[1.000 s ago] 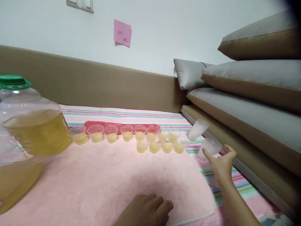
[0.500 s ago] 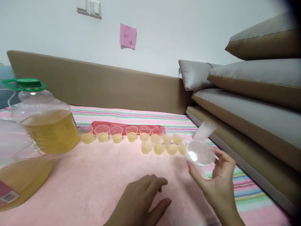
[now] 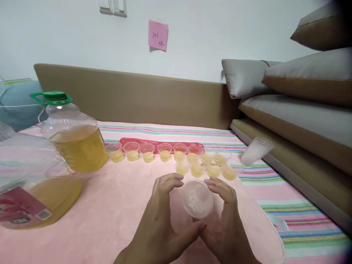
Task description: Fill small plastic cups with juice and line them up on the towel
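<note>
Both my hands are wrapped around a round, see-through plastic piece (image 3: pixel 197 198) with a rim, over the pink mat (image 3: pixel 115 216). It looks like a cup or a stack of lids; I cannot tell which. My left hand (image 3: pixel 165 216) curls around its left side, the thumb underneath. On the other side are the bent fingers of my right hand (image 3: pixel 224 212), whose thumb is partly hidden. Just beyond stands a line of small clear plastic cups (image 3: pixel 165 154) with pale yellow liquid, partly doubled into two rows on the right.
A large green-capped jug (image 3: pixel 77 146) of yellow liquid stands left, behind a nearer labelled jug (image 3: pixel 46 205). A red plastic bag (image 3: pixel 162 142) lies behind the cups. On the right, a stack of clear cups (image 3: pixel 257 151) leans near piled grey cushions (image 3: pixel 308 106).
My right hand has brought the round plastic piece left and nearer, in front of the cups. My left hand has risen to meet it, and the camera view has shifted left.
</note>
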Demonstrator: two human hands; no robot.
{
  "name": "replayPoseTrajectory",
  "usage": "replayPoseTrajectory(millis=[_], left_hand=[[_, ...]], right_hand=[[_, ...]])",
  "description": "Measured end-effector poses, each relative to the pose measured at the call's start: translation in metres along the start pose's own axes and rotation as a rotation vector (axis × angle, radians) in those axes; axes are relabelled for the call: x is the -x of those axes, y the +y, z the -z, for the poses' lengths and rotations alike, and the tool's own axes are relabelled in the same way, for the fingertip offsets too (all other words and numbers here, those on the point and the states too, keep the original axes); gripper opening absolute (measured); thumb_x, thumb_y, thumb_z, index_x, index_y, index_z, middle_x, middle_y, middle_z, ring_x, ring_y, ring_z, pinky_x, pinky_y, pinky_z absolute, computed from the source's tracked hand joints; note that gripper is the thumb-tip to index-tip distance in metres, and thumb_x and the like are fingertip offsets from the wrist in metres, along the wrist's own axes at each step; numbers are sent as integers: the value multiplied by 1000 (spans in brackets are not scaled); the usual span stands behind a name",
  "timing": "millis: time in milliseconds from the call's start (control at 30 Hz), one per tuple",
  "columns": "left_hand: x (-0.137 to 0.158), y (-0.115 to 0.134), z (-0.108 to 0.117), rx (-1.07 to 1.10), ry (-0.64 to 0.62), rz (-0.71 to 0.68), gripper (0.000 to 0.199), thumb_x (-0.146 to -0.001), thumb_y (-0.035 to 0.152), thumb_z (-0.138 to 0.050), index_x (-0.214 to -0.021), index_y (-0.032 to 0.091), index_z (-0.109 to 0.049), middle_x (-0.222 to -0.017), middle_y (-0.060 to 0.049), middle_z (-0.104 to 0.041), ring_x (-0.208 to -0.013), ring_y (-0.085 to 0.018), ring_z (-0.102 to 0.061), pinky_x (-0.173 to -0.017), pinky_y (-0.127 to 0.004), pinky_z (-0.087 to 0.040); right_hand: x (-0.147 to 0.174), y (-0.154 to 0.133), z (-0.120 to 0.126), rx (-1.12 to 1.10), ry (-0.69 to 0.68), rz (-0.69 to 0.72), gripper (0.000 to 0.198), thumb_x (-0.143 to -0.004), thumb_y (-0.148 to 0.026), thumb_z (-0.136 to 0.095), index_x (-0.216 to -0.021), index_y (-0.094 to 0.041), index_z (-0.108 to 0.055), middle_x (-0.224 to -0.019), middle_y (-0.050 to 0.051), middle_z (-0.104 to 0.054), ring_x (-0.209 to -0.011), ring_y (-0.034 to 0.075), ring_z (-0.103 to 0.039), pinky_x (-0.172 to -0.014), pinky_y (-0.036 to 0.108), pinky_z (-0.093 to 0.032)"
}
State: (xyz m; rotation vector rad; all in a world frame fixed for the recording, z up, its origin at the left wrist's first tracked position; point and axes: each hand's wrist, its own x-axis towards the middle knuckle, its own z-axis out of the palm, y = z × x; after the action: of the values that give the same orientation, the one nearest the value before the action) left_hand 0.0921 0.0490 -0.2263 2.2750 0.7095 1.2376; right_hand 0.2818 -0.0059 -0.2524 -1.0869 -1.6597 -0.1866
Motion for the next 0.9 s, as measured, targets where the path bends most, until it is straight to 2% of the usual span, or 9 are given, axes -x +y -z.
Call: replayPoseTrajectory(millis=[167,367,700,900], left_hand=[[-1,1,-2,2,-19,35,63,-81,19,-74,-131,29,-36,-134,-11,-50,-124,-31,-52,-99,-57,-55],[1,1,-4,6,-31,57,59,-82,20,-71,-128,29,-36,-129,-10,-50,-121,-30,-54,-99,-57,-55],[1,0,-4,11,2,56,57,-85,21,-68,-130,29,-34,-133,-12,-50,-127,-31,-54,-102,-62,-53],[-2,-4,17,87,146,179,54,-95,32,-67,-134,34,-31,-141,-11,-46,-138,-31,-50,-116,-67,-44]], right_hand=[[5,1,-3,7,-13,-5,40,-110,-32,-60,-142,-14,-43,-138,17,-45,-129,34,-44,-109,53,-37],[6,0,-4,16,-19,-3,44,-102,-18,-57,-142,-13,-42,-138,17,-44,-128,34,-44,-108,53,-38],[11,3,-4,55,-17,-93,47,-100,-21,-59,-144,-20,-42,-139,14,-45,-127,35,-44,-104,57,-41],[11,11,-3,130,11,-124,44,-100,-26,-59,-141,-20,-44,-134,12,-49,-123,33,-47,-103,55,-41]])
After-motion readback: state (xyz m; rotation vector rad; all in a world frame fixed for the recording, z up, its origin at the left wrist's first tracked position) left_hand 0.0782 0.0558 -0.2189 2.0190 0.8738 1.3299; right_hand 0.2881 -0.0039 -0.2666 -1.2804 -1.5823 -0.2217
